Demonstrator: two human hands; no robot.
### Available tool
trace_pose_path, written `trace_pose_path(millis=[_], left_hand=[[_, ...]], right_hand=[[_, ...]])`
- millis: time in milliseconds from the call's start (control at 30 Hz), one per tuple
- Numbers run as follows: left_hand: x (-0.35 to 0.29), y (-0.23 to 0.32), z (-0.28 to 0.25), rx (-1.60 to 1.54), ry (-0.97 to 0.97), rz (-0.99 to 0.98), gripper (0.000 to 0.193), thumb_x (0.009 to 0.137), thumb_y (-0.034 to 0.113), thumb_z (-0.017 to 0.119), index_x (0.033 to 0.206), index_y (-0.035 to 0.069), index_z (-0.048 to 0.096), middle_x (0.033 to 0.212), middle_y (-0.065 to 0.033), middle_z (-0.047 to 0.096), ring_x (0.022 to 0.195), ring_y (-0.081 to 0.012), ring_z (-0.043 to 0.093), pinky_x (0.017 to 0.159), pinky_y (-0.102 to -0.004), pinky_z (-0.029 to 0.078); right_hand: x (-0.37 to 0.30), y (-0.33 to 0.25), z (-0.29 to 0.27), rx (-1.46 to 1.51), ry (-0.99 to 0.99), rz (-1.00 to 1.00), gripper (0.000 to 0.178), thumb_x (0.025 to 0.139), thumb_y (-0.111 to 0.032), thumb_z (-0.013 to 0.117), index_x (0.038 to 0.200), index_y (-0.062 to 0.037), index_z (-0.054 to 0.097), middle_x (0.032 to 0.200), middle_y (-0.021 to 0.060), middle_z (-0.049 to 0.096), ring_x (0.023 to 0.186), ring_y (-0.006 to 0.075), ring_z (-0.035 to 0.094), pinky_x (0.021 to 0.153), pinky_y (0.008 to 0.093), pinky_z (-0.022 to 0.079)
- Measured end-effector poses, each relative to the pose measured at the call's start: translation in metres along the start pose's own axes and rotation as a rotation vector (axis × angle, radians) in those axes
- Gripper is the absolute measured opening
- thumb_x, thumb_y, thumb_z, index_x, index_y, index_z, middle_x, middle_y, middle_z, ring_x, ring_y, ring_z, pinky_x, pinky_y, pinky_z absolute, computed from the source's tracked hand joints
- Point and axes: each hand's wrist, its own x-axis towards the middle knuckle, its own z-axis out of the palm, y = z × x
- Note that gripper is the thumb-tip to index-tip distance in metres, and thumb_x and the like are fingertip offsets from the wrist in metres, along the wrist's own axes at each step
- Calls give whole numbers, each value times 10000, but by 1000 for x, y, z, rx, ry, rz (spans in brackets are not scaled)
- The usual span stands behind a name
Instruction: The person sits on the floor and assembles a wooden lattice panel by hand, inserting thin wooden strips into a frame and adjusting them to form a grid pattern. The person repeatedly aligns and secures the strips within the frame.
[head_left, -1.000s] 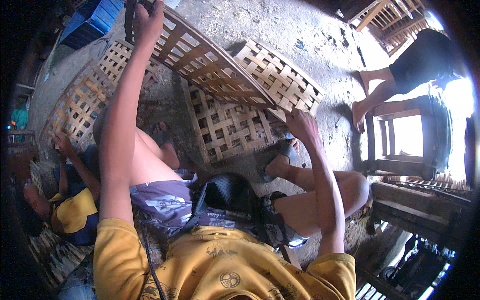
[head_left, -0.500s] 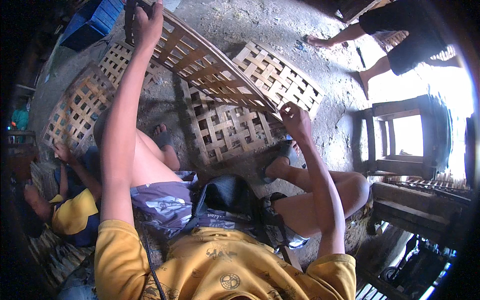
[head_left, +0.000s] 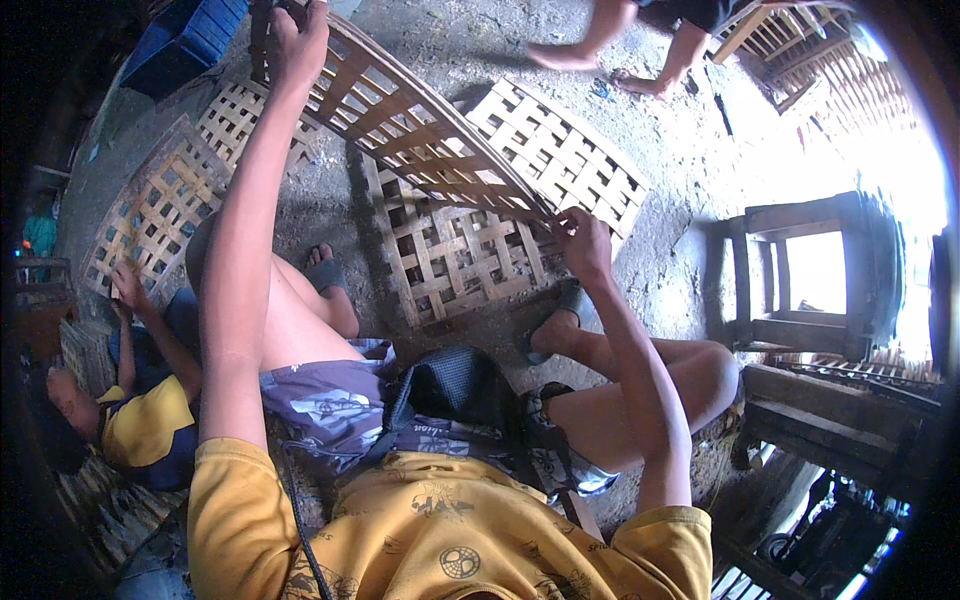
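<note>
A woven bamboo panel (head_left: 420, 148) with a slatted frame stands tilted on its edge, slanting from the upper left down toward the middle. My left hand (head_left: 300, 48) is closed around its far upper-left end. At the panel's near right corner, the bent fingers of my right hand (head_left: 585, 245) pinch the frame. Beneath and behind it two flat lattice panels lie on the floor: one nearer me (head_left: 460, 262), one farther right (head_left: 565, 150). My bare knees and sandalled feet are spread on either side of the nearer one.
At left a seated person in yellow and dark clothing (head_left: 150, 430) touches another lattice panel (head_left: 165, 205). A blue crate (head_left: 185, 45) stands at the upper left, a wooden stool (head_left: 795, 330) at right. A walking person's legs (head_left: 670, 60) cross the top right, near a slatted bamboo piece (head_left: 850, 85).
The walking person has moved left across the top, uncovering the slatted bamboo piece. My right hand has shifted slightly at the panel's corner. The seated person's hand has lifted a little.
</note>
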Motion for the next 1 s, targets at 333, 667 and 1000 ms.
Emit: trace_pose_path(millis=[333, 667, 1000], left_hand=[[4, -17, -10, 46, -94, -182, 741, 1015, 286, 592, 1626, 33, 260, 1625, -224, 369, 1471, -369, 396, 1207, -438, 336], [-3, -20, 2, -61, -51, -40, 734, 1017, 204, 585, 1633, 24, 231, 1661, -221, 315, 1537, -359, 296, 1248, -399, 268], [-4, -16, 4, -65, -51, -80, 715, 1010, 210, 594, 1609, -9, 272, 1653, -238, 316, 1528, -361, 310, 1252, -406, 259]], right_hand=[[6, -19, -6, 39, 22, -136, 152, 872, -154, 700, 938, -17, 713, 840, 220, 732, 819, 373, 737, 726, 453, 553], [18, 35, -32, -116, -433, -18, 251, 832, -256, 722, 999, -77, 778, 789, 142, 711, 740, 254, 692, 698, 410, 531], [21, 21, -17, 86, -177, -39, 214, 892, -224, 785, 1076, -114, 788, 904, 150, 759, 826, 207, 715, 752, 368, 544]])
